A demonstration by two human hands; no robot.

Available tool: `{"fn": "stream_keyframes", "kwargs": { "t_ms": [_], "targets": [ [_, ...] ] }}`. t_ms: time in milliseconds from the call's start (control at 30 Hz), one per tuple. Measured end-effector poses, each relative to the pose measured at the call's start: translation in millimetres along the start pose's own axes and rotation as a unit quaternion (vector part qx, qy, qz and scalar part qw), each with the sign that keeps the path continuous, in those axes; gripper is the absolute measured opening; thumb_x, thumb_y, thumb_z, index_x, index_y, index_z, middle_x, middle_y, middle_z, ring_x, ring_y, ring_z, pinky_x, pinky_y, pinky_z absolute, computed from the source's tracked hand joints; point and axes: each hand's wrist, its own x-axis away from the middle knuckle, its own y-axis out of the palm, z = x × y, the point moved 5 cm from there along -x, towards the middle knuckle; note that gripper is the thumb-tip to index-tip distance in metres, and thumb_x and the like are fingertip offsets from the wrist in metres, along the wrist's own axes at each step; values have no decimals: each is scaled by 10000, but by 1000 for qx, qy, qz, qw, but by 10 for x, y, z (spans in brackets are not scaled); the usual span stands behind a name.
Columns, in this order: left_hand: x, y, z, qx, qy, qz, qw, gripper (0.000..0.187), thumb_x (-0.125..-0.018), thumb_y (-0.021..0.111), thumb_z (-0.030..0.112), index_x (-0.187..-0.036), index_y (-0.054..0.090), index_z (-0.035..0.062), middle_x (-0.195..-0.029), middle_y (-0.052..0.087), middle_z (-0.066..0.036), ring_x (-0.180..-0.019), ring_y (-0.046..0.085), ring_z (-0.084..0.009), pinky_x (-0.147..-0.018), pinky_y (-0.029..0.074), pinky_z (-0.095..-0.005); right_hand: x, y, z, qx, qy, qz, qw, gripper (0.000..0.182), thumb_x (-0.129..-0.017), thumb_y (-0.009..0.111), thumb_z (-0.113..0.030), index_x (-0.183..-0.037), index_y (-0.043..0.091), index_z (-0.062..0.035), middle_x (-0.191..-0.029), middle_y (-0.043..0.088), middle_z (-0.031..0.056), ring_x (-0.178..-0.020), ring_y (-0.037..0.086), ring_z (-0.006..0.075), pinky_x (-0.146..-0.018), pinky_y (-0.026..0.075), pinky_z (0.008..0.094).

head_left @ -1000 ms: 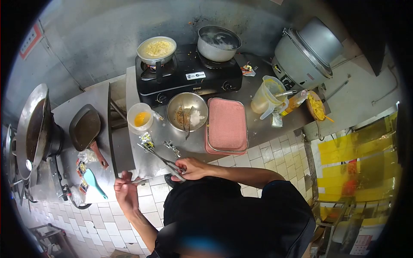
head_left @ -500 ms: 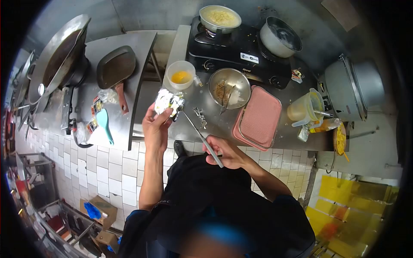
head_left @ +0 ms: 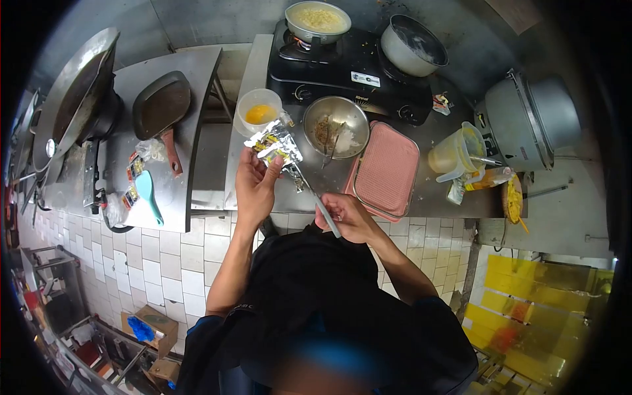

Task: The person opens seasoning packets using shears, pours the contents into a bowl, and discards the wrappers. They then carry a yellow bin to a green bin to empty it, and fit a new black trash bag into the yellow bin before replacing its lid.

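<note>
My left hand grips a crinkled foil packet, its silver side showing with some yellow patches. Between the fingers of my right hand is a long, slim metal utensil with a grey handle; its far end reaches the packet, and its tip shape is hard to make out. Just beyond the packet stands a translucent plastic tub with yellow liquid in it. To the right, a steel mixing bowl contains brown and white ingredients and a utensil.
A pink lidded container lies right of the bowl. Behind are a black gas stove, a pan of yellowish food and a grey pot. A square pan and turquoise spatula occupy the left table.
The packet has turned in my left hand, showing more yellow. Both hands sit closer together, and the utensil tip is now against the packet. The whole scene has shifted slightly left and up.
</note>
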Motion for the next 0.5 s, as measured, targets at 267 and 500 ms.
{"fn": "stream_keyframes", "kwargs": {
  "t_ms": [267, 500],
  "targets": [
    [-194, 393, -275, -31, -29, -88, 995, 304, -945, 603, 100, -1177, 458, -34, -959, 622, -60, -796, 570, -81, -659, 483, -242, 137, -183, 196, 40, 21, 98, 994, 177, -927, 639, -133, -810, 549, -33, -683, 513, -45, -661, 497, 37, -619, 425, 209],
    [-350, 849, -716, -67, -88, -192, 975, 296, -905, 658, 135, -1099, 500, -24, -777, 599, -34, -661, 536, -79, -596, 443, -242, 328, -517, 497, 28, 19, 260, 965, 441, -895, 677, -403, -649, 543, -61, -546, 481, -42, -531, 390, 40, -475, 301, 249]
  ]
}}
